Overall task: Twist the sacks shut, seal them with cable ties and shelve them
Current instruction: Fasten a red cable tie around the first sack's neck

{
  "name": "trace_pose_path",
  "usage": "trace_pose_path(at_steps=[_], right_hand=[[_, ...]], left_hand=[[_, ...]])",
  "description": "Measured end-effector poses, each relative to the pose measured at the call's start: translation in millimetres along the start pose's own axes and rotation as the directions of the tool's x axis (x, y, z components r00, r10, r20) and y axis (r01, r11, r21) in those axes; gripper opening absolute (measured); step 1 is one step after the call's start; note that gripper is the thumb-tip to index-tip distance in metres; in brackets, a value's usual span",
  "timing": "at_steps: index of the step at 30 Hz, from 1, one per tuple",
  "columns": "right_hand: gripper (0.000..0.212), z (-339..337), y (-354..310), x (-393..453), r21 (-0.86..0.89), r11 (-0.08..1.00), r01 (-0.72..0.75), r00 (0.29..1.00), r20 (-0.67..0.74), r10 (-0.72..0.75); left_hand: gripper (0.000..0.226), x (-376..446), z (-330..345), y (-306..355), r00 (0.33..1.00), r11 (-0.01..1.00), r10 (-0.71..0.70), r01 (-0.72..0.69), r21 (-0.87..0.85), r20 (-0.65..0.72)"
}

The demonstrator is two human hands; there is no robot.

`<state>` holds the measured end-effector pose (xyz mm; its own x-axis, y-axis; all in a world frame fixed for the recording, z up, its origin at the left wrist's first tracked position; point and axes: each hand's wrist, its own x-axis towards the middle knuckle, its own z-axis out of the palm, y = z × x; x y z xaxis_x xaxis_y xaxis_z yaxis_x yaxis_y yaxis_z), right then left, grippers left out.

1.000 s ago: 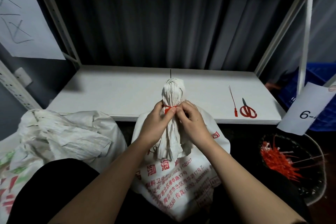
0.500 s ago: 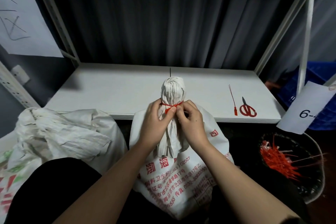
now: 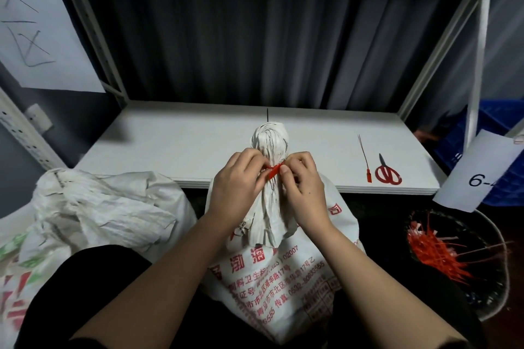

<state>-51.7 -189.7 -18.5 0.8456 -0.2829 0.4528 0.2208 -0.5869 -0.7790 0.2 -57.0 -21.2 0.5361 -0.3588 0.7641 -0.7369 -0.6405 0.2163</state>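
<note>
The head view looks down on a white shelf [image 3: 175, 147] in a pale metal rack, with a dark pleated curtain [image 3: 255, 37] hanging behind it. In front of the shelf's edge stands a white sack [image 3: 283, 272] printed with red characters, its neck twisted into a bunch [image 3: 270, 140] that rises above the hands. The left hand [image 3: 236, 183] and the right hand [image 3: 304, 187] meet at the neck, and the fingers of both are clamped on a red cable tie [image 3: 273, 170] lying against it (whether the tie is already locked cannot be told). On the shelf to the right, a spare red tie [image 3: 365, 163] lies just beside red-handled scissors [image 3: 387, 173]. A second, crumpled sack [image 3: 93, 207] slumps at the left. At the lower right, a dark bin [image 3: 482, 303] holds a heap of red ties [image 3: 436, 255]. A paper sheet [image 3: 37, 22] with pen strokes hangs at the upper left, and a label [image 3: 479, 176] reading "6-" hangs at the right in front of a blue crate [image 3: 504, 122].
</note>
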Motion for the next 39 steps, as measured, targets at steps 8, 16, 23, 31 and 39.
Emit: trace_pose_path(at_steps=[8,16,23,31,39], right_hand=[[0.025,0,1,-1,-0.038,0.999,0.027,1.000,0.001,-0.027],[0.022,8,0,-6,0.096,0.994,-0.055,0.998,-0.024,0.058],[0.022,8,3,-7,0.057,0.998,-0.022,0.990,-0.137,0.030],[0.015,7,2,-6,0.274,0.950,-0.149,0.965,-0.168,0.200],[0.012,10,1,-3,0.548,0.774,-0.317,0.876,-0.143,0.460]], left_hand=[[0.009,4,2,-3,0.996,0.987,0.080,-0.085,0.138,0.039],[0.010,5,-2,-6,0.990,0.974,0.107,-0.123,0.190,0.091],[0.017,8,-1,-4,0.985,0.979,0.133,-0.147,0.138,0.105],[0.017,-1,-8,-5,0.998,0.999,-0.047,0.046,0.023,0.044],[0.005,-22,-2,13,0.807,0.727,-0.588,0.503,-0.467,-0.045]])
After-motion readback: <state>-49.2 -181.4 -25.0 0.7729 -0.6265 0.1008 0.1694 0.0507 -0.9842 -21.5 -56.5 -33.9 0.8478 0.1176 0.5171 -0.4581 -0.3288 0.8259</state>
